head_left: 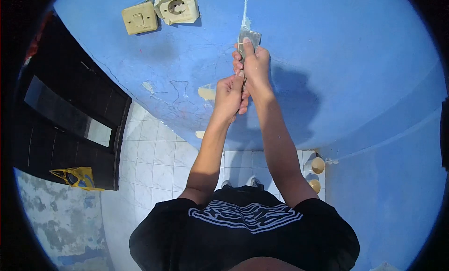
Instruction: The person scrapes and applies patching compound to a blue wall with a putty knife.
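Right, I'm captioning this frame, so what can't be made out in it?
In the head view:
Scraper: grip mostly covered by left hand and right hand.
Feet: mostly hidden behind the black shirt.
Yellow bag: contents too small to tell.
Pale round containers: contents too small to tell.

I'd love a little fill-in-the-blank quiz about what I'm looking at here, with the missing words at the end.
1. The hand nearer the tip of the scraper is the person's ____ one.
2. The wall behind the scraper is mostly painted ____.
3. Beside the light switch, just to its right in the picture, is an electrical ____.
4. The main colour of the person's shirt is ____.

Missing words: right; blue; socket; black.
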The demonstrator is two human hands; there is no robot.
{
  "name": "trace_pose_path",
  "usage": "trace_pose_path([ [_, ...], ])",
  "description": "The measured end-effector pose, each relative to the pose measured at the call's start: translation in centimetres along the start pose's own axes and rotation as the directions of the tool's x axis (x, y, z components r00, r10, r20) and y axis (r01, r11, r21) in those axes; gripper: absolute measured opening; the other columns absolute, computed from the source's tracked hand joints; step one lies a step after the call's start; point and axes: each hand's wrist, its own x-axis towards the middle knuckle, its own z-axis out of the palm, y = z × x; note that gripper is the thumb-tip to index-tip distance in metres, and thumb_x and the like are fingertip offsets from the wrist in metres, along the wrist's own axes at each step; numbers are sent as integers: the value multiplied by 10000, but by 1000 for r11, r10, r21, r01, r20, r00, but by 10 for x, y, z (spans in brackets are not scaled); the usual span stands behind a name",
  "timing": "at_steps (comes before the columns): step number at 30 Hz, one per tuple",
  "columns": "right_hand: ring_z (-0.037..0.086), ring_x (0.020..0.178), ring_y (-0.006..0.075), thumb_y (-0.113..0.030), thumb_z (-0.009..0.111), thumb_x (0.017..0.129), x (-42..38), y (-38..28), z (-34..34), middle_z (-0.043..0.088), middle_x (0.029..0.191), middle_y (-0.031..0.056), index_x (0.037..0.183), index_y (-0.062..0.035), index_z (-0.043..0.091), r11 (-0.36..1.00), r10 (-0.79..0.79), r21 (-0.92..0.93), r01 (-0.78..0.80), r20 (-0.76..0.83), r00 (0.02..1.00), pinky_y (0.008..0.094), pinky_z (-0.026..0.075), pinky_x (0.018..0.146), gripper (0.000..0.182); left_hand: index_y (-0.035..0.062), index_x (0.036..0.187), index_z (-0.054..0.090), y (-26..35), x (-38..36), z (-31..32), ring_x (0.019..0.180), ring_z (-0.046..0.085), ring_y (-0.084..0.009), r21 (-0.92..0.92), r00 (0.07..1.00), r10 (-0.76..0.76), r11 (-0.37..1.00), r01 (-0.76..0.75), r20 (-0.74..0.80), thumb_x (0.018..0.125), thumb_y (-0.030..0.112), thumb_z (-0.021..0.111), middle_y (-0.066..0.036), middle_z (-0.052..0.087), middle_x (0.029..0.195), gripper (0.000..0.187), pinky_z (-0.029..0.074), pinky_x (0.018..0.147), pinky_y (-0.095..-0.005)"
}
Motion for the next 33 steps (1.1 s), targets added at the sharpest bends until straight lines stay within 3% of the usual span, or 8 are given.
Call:
trace_pose_path([
  [7, 452, 472, 93, -241, 454, 1028, 0, -5, 0, 527, 645, 43, 907, 25, 544, 997, 20, -79, -21, -3, 1000, 268, 369, 411, 305, 37, 752, 499, 2, 5, 7, 358, 362, -68, -23, 1000, 13, 1000, -13, -5, 1049, 265, 429, -11, 452, 571, 381, 289, 303, -238],
  [10, 438, 500, 83, -265, 484, 1027, -2, -4, 0, 525, 672, 40, 955, 25, 554, 997, 4, -80, -3, 13, 1000, 253, 358, 436, 307, 37, 742, 499, 2, -1, 4, 362, 369, -68, -16, 999, 53, 998, -53, -2, 1051, 274, 431, -12, 453, 572, 395, 290, 303, -239],
  [12, 437, 495, 81, -261, 484, 1027, -4, 1, 1, 521, 669, 38, 943, 14, 549, 1000, 5, 20, -5, 3, 1000, 253, 353, 428, 296, 39, 739, 496, 6, -5, 0, 363, 371, -67, 47, 1000, 26, 999, -26, 5, 1051, 281, 437, -11, 453, 573, 399, 289, 305, -239],
  [22, 442, 473, 91, -246, 456, 1029, -1, 0, 5, 520, 639, 42, 895, 10, 529, 999, -43, -24, 42, -25, 999, 259, 366, 419, 298, 52, 760, 501, 7, 1, -6, 363, 363, -62, 37, 999, 25, 999, -26, 42, 1049, 294, 451, 3, 441, 572, 380, 279, 303, -238],
  [25, 449, 470, 94, -247, 455, 1027, 6, -11, 10, 521, 636, 45, 892, 13, 531, 993, -105, 55, 104, 6, 994, 264, 370, 413, 303, 54, 763, 502, 18, 9, -3, 366, 361, -60, 72, 994, 68, 995, -75, 91, 1050, 304, 454, 5, 435, 570, 383, 277, 302, -237],
  [27, 439, 477, 90, -261, 477, 1029, 6, -11, 9, 521, 666, 52, 940, 16, 533, 997, -71, 7, 71, -12, 997, 248, 359, 408, 297, 54, 770, 504, 13, 12, -5, 364, 359, -59, 0, 996, 30, 1000, -30, 86, 1052, 310, 451, 6, 434, 567, 384, 281, 302, -234],
  [31, 440, 478, 90, -268, 475, 1030, 4, -5, 6, 524, 665, 54, 943, 20, 536, 998, -52, -33, 51, -32, 998, 248, 361, 409, 306, 51, 776, 506, 14, 9, -5, 364, 364, -61, 34, 997, 4, 999, -7, 80, 1053, 315, 448, 6, 432, 562, 387, 283, 302, -231],
  [33, 440, 476, 91, -270, 470, 1033, 13, -16, 11, 523, 659, 54, 939, 24, 535, 987, -160, 10, 160, 23, 987, 249, 361, 410, 316, 44, 778, 510, 27, 17, -1, 365, 373, -63, -4, 991, 37, 999, -37, 128, 1053, 319, 451, 6, 433, 558, 393, 286, 303, -228],
])
